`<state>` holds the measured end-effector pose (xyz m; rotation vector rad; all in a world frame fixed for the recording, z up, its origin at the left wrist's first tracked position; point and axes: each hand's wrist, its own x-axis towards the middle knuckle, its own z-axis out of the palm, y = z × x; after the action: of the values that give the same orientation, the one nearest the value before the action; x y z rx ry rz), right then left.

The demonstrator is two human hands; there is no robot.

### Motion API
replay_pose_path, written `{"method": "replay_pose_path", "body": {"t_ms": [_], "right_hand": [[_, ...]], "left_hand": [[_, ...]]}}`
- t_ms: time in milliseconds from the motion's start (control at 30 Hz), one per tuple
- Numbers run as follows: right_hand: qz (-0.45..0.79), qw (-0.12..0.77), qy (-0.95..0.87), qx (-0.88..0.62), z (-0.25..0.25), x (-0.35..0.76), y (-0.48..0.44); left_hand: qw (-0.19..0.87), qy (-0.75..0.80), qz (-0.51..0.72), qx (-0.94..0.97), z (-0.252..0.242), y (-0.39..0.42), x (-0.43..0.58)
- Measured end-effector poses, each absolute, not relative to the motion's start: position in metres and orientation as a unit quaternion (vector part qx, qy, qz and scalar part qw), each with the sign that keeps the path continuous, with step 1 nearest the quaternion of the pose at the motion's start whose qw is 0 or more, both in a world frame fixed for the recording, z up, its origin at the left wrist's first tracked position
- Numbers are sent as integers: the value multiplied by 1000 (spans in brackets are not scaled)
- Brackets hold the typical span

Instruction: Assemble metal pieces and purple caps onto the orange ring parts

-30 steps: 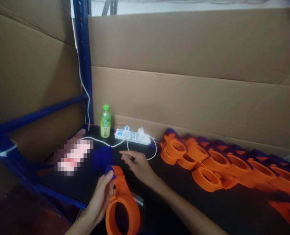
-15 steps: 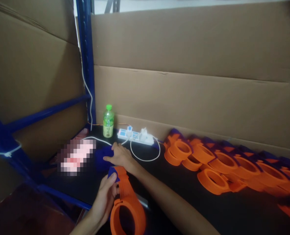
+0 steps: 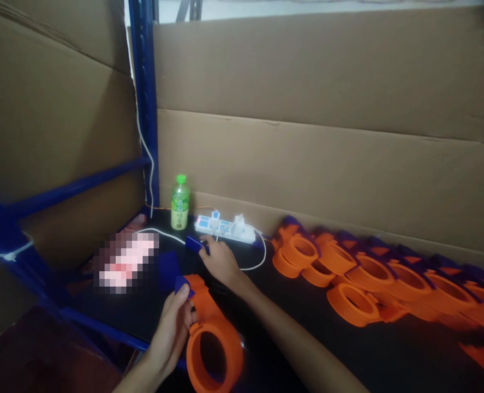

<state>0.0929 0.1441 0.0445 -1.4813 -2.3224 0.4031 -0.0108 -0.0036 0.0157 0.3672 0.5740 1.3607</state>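
Observation:
My left hand [image 3: 172, 327] is closed round the handle of an orange ring-shaped plastic part [image 3: 211, 344] with a small blue piece at its top end, held low in front of me. My right hand [image 3: 221, 262] is further out over the black table and pinches a small blue piece [image 3: 195, 243] between its fingertips, lifted just above a pile of blue pieces [image 3: 168, 267].
Rows of orange ring parts with blue pieces [image 3: 372, 273] lie along the right of the table [image 3: 307, 311]. A white power strip [image 3: 225, 227] with cables and a green bottle [image 3: 180, 203] stand at the back. Cardboard walls and a blue rack post [image 3: 143, 98] surround the table.
My right hand reached left onto the blue pile, then lifted away to the right with a small blue piece in its fingers. My left hand kept hold of the orange part.

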Motion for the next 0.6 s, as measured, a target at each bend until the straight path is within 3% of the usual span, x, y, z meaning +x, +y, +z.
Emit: {"method": "replay_pose_path", "body": {"t_ms": [600], "right_hand": [[89,174,-878,-436,34,108,144]], "left_hand": [[672,297,663,143,10,2,-12]]}}
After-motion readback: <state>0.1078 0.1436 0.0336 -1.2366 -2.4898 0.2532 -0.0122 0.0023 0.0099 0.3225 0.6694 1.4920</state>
